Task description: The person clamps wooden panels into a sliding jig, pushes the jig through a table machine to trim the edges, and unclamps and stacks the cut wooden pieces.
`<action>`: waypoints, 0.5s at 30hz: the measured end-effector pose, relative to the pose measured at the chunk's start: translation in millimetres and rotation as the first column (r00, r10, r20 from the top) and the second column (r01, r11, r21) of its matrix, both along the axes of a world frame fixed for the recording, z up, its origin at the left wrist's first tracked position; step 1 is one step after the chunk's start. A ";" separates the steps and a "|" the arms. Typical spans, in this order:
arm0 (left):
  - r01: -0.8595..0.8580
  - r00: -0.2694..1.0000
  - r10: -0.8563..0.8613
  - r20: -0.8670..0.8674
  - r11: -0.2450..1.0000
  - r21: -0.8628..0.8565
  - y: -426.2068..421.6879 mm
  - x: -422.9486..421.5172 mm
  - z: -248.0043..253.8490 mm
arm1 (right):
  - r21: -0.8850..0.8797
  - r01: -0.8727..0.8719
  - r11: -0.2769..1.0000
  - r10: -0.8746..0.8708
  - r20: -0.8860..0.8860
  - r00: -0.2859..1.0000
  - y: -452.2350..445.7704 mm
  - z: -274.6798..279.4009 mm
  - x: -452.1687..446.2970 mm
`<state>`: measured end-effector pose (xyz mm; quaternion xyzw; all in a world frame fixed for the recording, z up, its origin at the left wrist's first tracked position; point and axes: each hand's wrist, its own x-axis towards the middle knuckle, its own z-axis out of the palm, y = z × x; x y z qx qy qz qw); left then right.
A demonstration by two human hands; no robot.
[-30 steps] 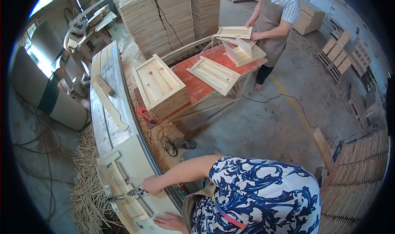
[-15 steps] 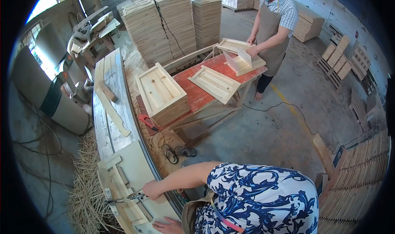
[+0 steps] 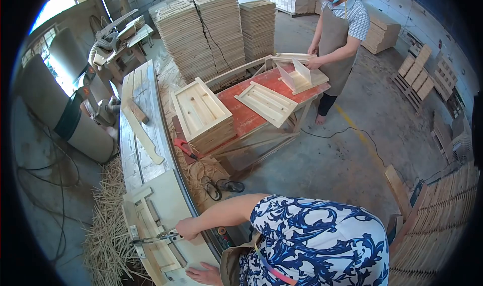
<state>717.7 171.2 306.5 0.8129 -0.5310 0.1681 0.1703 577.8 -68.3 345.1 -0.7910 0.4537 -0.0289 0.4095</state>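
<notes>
My right hand [image 3: 188, 228] is closed on the handle of a metal toggle clamp [image 3: 160, 236], which lies across a wooden jig [image 3: 143, 213] on a pale board [image 3: 170, 195]. Flat on the lower part of that same board, with fingers spread, rests my left hand [image 3: 205, 274]. It holds nothing. The jig has narrow wooden strips and a metal bracket at its left edge.
Beyond the saw bench [image 3: 146, 157] stands a red table [image 3: 246, 112] with wooden frames [image 3: 266, 103] and a red tool [image 3: 183, 147]. A person in an apron [image 3: 334, 44] handles a panel there. Slippers [image 3: 214, 189] and a cable lie on the floor.
The view has shifted slightly, and both my hands keep their places on the clamp and board. The person across the table has lowered the panel and brought their hands closer together.
</notes>
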 end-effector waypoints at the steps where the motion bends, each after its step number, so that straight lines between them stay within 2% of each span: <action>1: -0.002 1.000 0.002 0.001 1.000 0.000 -0.8 -5.4 9.4 | 0.055 -0.005 0.998 0.007 -0.033 0.999 0.2 13.2 -5.0; 2: 0.002 1.000 -0.002 -0.002 1.000 0.000 -0.5 -9.6 17.2 | 0.112 -0.007 0.994 0.015 -0.066 0.998 2.1 24.2 -8.7; 6: -0.002 1.000 0.002 -0.022 1.000 0.023 -0.3 -17.8 30.8 | 0.079 -0.031 0.996 0.038 -0.082 0.996 2.8 29.6 -12.2; 15: 0.009 1.000 -0.009 0.002 0.998 -0.058 -0.2 -7.8 6.1 | -0.042 -0.038 0.998 0.036 -0.046 0.998 6.3 28.1 -14.0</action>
